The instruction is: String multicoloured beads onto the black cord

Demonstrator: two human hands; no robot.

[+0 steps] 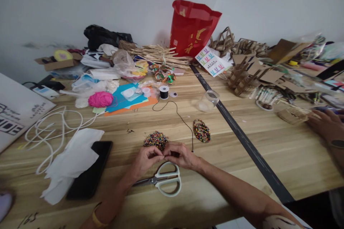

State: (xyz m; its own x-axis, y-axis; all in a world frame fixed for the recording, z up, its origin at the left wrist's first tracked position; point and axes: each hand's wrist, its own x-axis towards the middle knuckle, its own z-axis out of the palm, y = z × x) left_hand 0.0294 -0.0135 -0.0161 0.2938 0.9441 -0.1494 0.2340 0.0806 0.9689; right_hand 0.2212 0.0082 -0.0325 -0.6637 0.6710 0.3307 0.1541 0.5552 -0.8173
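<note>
My left hand (146, 160) and my right hand (179, 154) meet fingertip to fingertip just in front of a pile of coloured beads (156, 139) on the wooden table (228, 157). Both pinch something small between them; it is too small to make out. A black cord (180, 117) runs from a black spool (163, 92) down to my right hand's fingers. A finished beaded bracelet (201, 131) lies to the right of the cord. White-handled scissors (163, 179) lie under my wrists.
A black phone (92, 171) lies on white paper (72, 161) at the left, beside white cord (51, 128). Pink yarn (100, 99), a small jar (209, 100) and a red bag (192, 28) stand further back. Another person's hand (325, 123) rests at the right edge among cardboard pieces.
</note>
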